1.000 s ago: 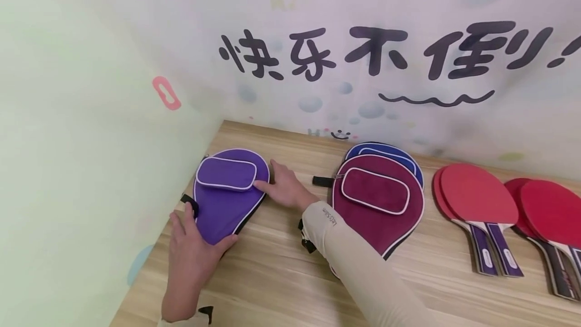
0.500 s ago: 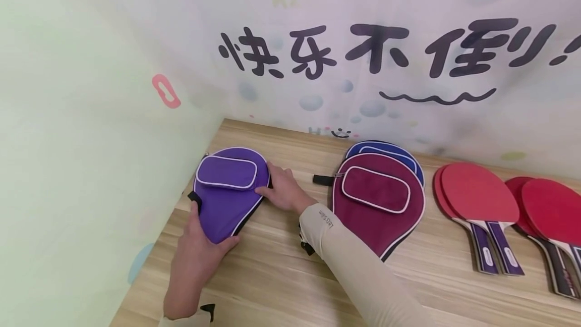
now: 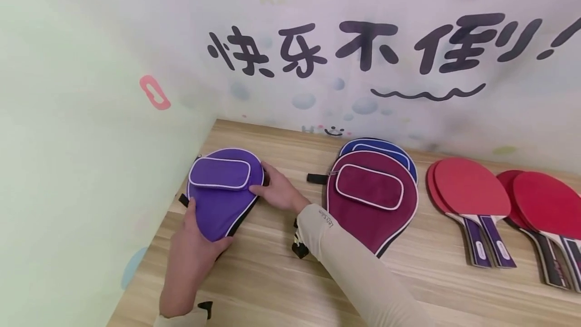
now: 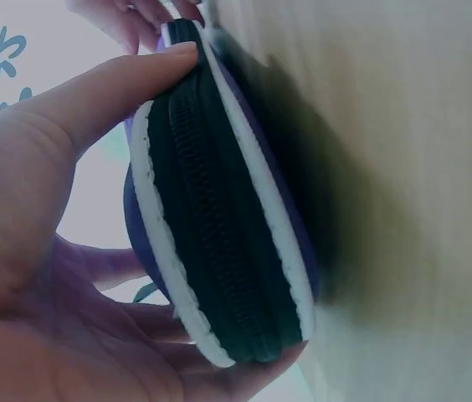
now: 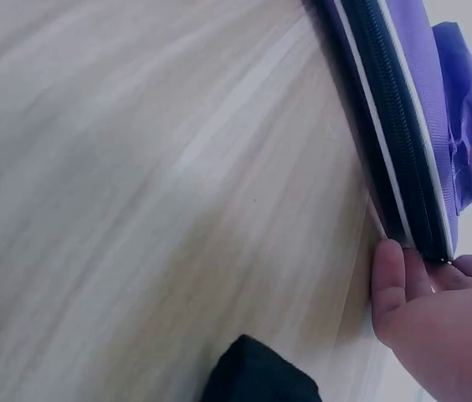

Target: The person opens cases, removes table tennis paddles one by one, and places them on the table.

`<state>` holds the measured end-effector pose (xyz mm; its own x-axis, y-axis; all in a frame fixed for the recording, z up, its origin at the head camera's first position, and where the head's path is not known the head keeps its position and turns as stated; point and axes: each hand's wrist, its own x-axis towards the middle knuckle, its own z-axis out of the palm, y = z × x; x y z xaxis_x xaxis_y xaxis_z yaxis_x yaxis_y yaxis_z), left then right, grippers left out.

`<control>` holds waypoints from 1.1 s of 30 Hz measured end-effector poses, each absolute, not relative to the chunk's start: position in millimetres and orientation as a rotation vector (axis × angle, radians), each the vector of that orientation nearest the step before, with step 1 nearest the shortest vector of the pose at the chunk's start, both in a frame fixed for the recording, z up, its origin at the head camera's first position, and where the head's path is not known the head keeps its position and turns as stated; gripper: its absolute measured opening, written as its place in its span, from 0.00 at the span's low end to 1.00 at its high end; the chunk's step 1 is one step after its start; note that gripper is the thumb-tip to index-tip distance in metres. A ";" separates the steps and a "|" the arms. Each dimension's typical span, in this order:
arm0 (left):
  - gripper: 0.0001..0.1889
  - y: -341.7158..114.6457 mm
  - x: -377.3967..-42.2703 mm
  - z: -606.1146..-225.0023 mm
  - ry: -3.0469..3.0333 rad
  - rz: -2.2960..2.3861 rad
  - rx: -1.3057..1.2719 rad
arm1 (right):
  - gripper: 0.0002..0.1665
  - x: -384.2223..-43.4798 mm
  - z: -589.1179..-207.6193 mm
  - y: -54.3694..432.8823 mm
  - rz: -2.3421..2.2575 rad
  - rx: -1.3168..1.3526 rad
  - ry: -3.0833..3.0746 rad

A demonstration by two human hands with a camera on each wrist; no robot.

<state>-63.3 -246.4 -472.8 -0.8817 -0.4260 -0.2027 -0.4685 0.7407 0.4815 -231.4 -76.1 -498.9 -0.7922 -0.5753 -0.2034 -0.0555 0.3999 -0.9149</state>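
A purple table tennis paddle case with white piping and a small front pocket lies at the left of the table. My left hand grips its narrow end, thumb on one edge and fingers round the other. In the left wrist view the case's black zipper side faces the camera between thumb and fingers. My right hand holds the wide end by its right edge, thumb near the pocket. In the right wrist view its fingertips touch the edge near the tabletop.
A maroon paddle case partly covers a blue one to the right. Several red paddles lie overlapping farther right. A light wall borders the table's left edge; a printed wall sheet hangs behind.
Both hands stay on the purple case, which barely shifts. My left fingers, visible beside the black strap earlier, are now out of sight under the case's edge. The head view has turned slightly right.
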 end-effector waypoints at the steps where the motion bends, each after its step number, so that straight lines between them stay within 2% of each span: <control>1: 0.70 -246.6 -63.8 -472.2 2.856 0.818 -0.728 | 0.49 -230.4 -498.4 -75.6 -1.401 -0.518 2.152; 10: 0.70 -237.4 -72.2 -462.7 2.897 0.830 -0.665 | 0.49 -231.3 -497.3 -62.3 -1.505 -0.421 2.196; 17: 0.68 -210.1 -83.9 -455.0 2.894 0.892 -0.615 | 0.40 -241.3 -485.6 -34.7 -1.668 -0.354 2.305; 25: 0.67 -161.4 -94.0 -458.3 2.976 0.959 -0.519 | 0.36 -244.3 -471.5 34.8 -1.682 -0.407 2.431; 33: 0.64 -102.2 -88.5 -454.8 3.014 1.131 -0.441 | 0.37 -223.5 -453.6 109.8 -1.646 -0.391 2.598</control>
